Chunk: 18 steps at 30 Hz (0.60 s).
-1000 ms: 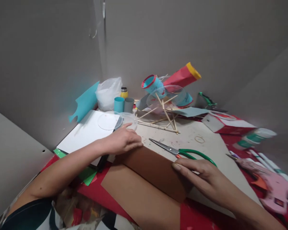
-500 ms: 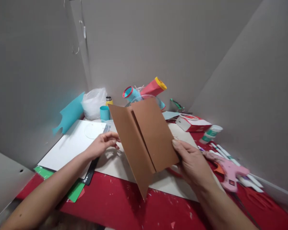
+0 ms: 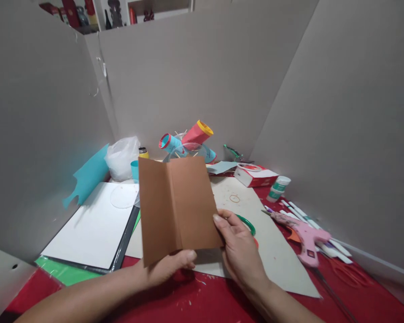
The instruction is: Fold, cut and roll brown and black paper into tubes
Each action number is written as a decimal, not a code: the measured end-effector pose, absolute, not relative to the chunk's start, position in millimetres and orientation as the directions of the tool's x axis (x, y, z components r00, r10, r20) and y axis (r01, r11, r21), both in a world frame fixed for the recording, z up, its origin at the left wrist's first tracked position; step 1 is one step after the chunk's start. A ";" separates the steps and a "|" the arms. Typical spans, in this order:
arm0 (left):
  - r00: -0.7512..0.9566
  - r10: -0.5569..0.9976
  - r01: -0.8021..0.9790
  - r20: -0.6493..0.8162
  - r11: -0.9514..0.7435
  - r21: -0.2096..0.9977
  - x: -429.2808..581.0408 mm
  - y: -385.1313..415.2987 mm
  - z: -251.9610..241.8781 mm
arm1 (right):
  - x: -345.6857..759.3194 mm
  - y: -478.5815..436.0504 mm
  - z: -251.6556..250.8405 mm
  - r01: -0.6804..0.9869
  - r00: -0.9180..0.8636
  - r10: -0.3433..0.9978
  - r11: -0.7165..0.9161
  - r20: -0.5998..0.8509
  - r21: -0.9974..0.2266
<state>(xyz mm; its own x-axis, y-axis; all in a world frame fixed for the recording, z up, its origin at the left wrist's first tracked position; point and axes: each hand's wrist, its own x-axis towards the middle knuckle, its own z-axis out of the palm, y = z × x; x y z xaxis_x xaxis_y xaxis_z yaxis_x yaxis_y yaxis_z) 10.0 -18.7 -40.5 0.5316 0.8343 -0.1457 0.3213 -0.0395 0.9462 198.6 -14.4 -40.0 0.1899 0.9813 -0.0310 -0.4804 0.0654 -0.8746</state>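
A brown sheet of card (image 3: 194, 202), folded along an upright crease, is held up over the work surface with its two panels at an angle. My right hand (image 3: 239, 242) pinches its right edge, thumb in front and fingers behind. At the lower left, my left hand (image 3: 166, 268) takes the card's bottom edge; its thumb shows below the edge and the other fingers are hidden behind the card. A green-handled tool (image 3: 247, 223), partly covered, lies beyond my right hand.
A pale board (image 3: 272, 251) lies on the red tabletop (image 3: 202, 300). On the right are a pink glue gun (image 3: 305, 235), markers, red scissors (image 3: 350, 271) and small tubs (image 3: 278, 188). White sheets (image 3: 90, 229) lie left. Red and blue paper tubes (image 3: 197, 134) stand behind, near grey walls.
My left hand has moved from beside the card to its lower left edge. The card has turned more upright and come lower and left. The camera view has shifted, showing shelves at the top.
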 end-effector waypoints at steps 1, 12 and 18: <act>0.444 0.873 0.378 -0.200 0.019 0.926 10.9 -20.0 -39.5 | 197.1 -17.4 -40.2 -0.481 0.133 0.991 0.038 -0.030 -0.876; 0.208 0.957 0.238 -0.203 0.151 0.959 -5.7 -7.0 -28.8 | 208.3 -9.3 -39.2 -0.220 -0.118 0.993 -0.035 -0.009 -0.975; 0.407 0.902 -0.112 -0.146 0.208 0.972 12.1 -10.5 -49.2 | 195.3 -17.0 -42.0 -0.265 -0.049 0.997 -0.077 -0.067 -0.961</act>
